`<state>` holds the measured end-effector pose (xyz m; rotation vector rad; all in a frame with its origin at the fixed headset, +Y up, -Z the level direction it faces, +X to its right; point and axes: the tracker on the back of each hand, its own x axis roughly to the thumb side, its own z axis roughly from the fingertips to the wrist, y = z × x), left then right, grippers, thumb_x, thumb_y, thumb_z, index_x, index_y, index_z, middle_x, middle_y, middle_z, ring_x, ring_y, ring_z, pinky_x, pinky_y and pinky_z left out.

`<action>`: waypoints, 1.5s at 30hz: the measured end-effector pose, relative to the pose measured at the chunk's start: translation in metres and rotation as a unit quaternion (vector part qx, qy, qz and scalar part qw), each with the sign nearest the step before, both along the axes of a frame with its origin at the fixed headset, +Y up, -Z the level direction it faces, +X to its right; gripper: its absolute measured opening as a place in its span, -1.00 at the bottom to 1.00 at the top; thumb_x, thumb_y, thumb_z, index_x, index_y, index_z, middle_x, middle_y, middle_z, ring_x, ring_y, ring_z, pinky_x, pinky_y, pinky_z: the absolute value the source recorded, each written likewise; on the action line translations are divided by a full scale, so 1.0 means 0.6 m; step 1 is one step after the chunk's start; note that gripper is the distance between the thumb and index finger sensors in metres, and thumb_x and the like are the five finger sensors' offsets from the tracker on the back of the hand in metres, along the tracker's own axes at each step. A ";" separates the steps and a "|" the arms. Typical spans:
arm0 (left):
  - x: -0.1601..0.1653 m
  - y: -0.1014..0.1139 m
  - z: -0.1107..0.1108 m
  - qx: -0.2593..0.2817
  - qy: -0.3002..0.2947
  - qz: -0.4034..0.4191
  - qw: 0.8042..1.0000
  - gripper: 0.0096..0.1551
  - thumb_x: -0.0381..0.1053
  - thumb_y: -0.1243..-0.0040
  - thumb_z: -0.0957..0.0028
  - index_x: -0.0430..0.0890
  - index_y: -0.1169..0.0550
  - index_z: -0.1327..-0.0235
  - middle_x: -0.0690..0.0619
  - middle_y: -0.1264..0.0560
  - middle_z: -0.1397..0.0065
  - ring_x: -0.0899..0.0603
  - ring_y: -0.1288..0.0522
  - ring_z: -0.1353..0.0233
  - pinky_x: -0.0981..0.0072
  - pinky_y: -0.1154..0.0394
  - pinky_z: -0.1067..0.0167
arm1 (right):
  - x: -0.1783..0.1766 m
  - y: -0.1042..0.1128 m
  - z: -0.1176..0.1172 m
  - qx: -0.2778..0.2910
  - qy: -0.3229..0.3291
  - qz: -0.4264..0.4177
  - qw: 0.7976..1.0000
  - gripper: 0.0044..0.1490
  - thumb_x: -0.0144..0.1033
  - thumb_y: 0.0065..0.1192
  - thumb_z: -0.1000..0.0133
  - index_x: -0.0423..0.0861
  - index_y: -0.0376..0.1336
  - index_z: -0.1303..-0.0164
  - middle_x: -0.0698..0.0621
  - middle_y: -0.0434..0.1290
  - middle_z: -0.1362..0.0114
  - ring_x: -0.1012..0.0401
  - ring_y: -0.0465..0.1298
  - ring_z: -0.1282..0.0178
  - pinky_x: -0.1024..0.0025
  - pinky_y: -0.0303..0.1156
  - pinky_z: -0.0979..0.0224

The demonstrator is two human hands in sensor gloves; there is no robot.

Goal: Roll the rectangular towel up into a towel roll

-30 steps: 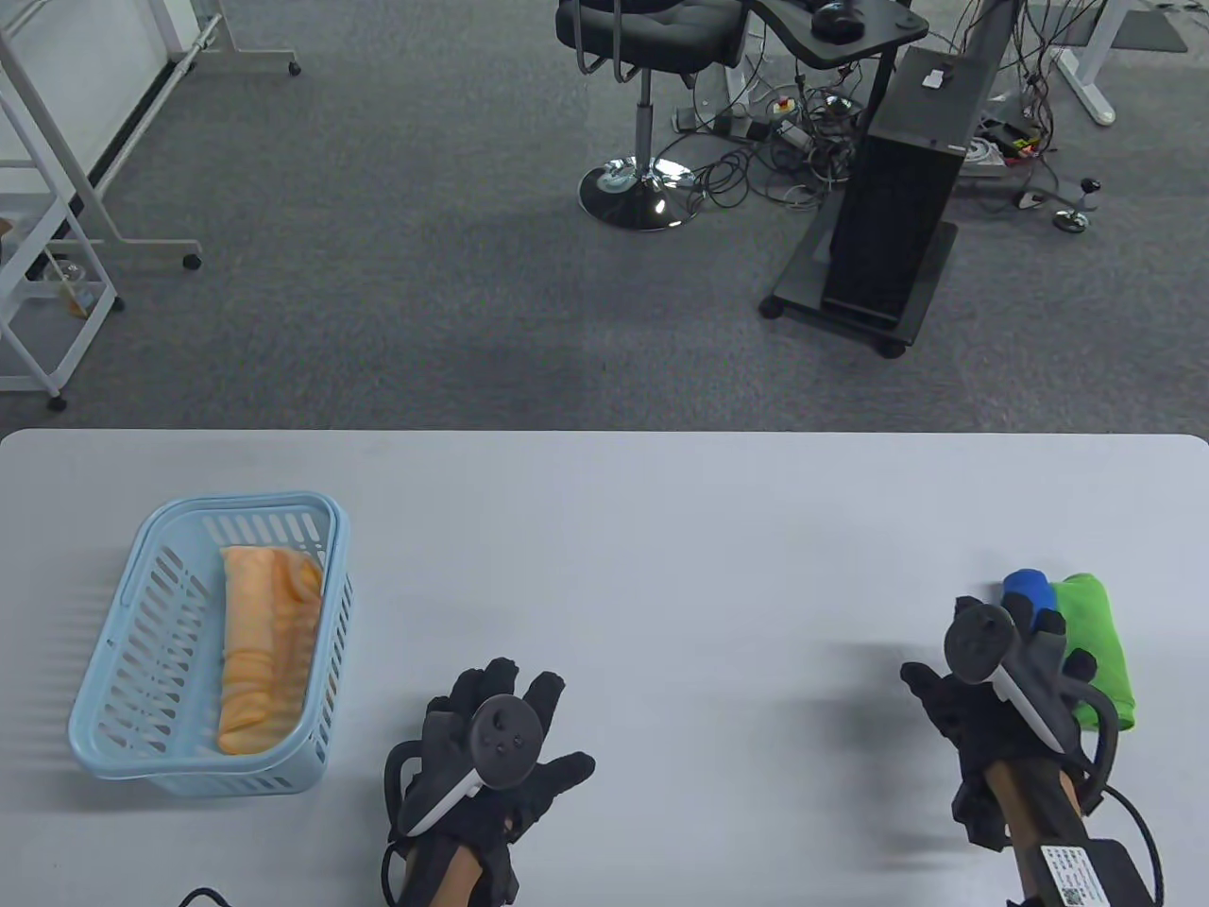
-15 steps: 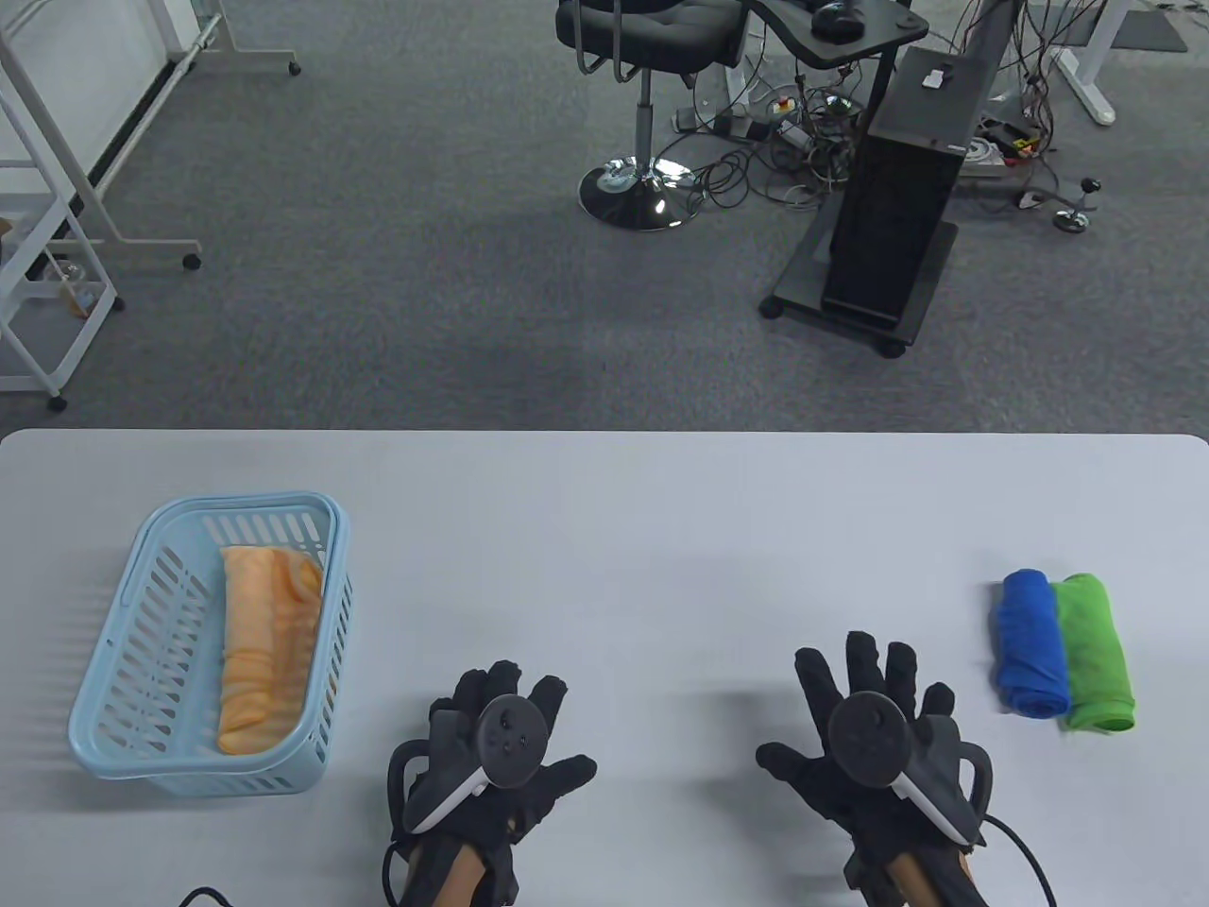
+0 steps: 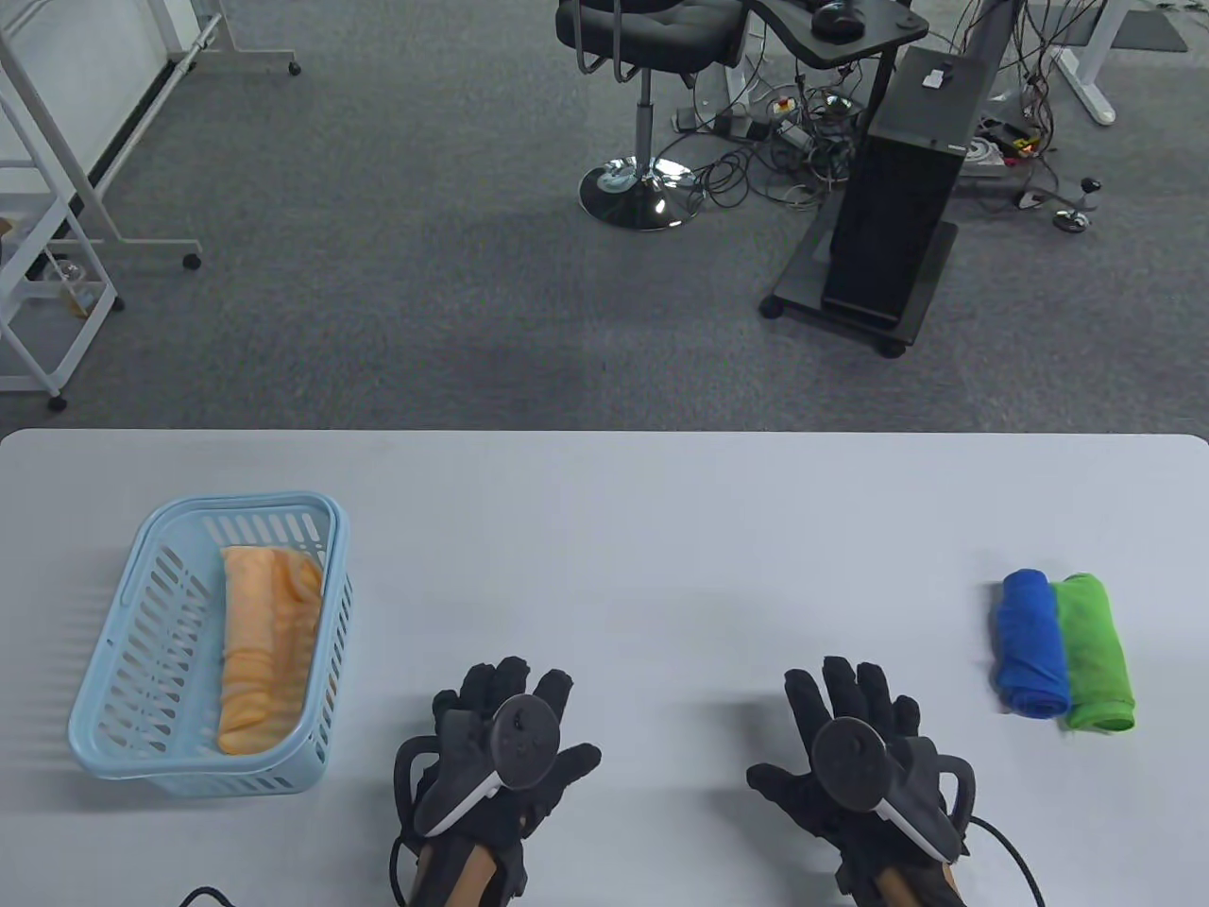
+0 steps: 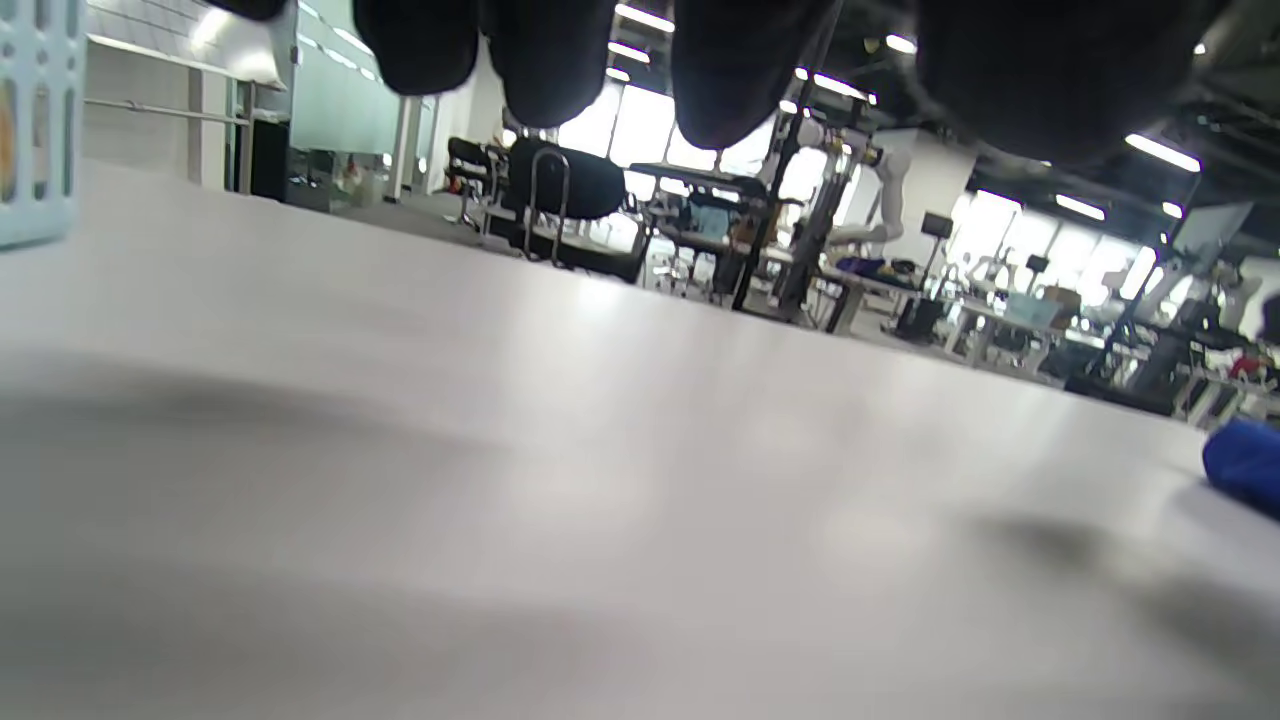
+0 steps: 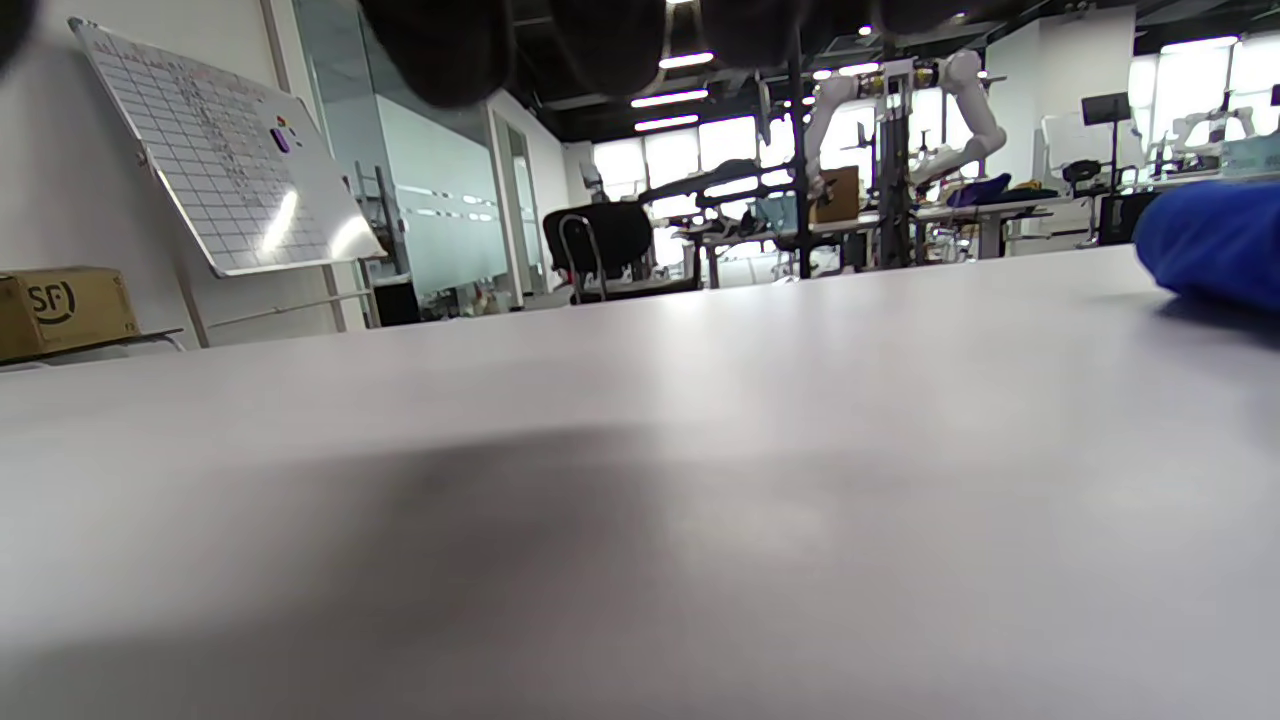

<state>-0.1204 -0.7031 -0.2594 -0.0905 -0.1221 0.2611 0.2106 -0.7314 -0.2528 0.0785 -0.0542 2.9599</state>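
A blue towel roll (image 3: 1031,644) and a green towel roll (image 3: 1094,652) lie side by side, touching, at the table's right. An orange towel (image 3: 264,646) lies loosely rolled in the light blue basket (image 3: 111,680) at the left. My left hand (image 3: 510,737) and right hand (image 3: 850,746) lie spread, palms down, on the table near the front edge, both empty. The blue roll also shows in the left wrist view (image 4: 1245,465) and the right wrist view (image 5: 1210,240). Only fingertips (image 4: 720,60) show at the top of the wrist views.
The white table (image 3: 642,548) stretches bare between the basket and the rolls. Beyond its far edge are a grey carpet floor, an office chair (image 3: 652,57), a black stand (image 3: 897,189) and a white rack (image 3: 47,208).
My right hand left the blue roll beside the green one and drew back left to the front of the table, then settled flat. The left hand barely shifted.
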 end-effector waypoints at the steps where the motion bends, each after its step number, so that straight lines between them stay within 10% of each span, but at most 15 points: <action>1: 0.000 0.013 -0.003 0.009 0.006 0.008 1.000 -0.02 0.45 -0.14 0.23 0.15 -0.37 -0.56 -0.21 -0.22 -0.68 -0.45 -0.16 -0.64 -0.53 -0.07 -0.39 | 0.000 -0.001 0.000 -0.003 0.002 0.000 1.000 0.33 0.52 0.17 0.41 0.07 0.02 -0.55 -0.12 -0.05 -0.64 -0.16 -0.03 -0.64 -0.39 -0.05 -0.51; 12: -0.104 0.188 -0.103 0.072 0.130 -0.009 0.989 -0.12 0.40 -0.18 0.21 0.22 -0.45 -0.50 -0.18 -0.36 -0.63 -0.42 -0.36 -0.55 -0.43 -0.27 -0.35 | -0.003 -0.008 -0.003 -0.029 0.011 0.003 1.000 0.27 0.45 0.15 0.35 0.05 0.02 -0.55 -0.13 -0.02 -0.63 -0.14 -0.01 -0.64 -0.37 -0.03 -0.52; 21: -0.244 0.222 -0.171 0.035 0.227 -0.043 0.972 -0.17 0.36 -0.25 0.24 0.27 -0.50 -0.43 -0.15 -0.43 -0.59 -0.38 -0.42 -0.52 -0.40 -0.31 -0.34 | -0.002 -0.013 -0.005 -0.055 0.013 0.011 0.998 0.25 0.42 0.14 0.33 0.04 0.01 -0.56 -0.13 -0.03 -0.63 -0.15 -0.01 -0.64 -0.36 -0.03 -0.52; 45: -0.435 0.009 -0.226 -0.202 0.314 -0.017 0.927 -0.27 0.19 -0.35 0.23 0.47 -0.47 -0.33 -0.22 -0.36 -0.62 -0.38 -0.42 -0.54 -0.35 -0.36 -0.34 | 0.011 -0.019 -0.011 -0.106 -0.005 0.021 0.994 0.22 0.38 0.12 0.29 0.01 0.00 -0.56 -0.15 -0.02 -0.63 -0.15 -0.02 -0.64 -0.36 -0.05 -0.52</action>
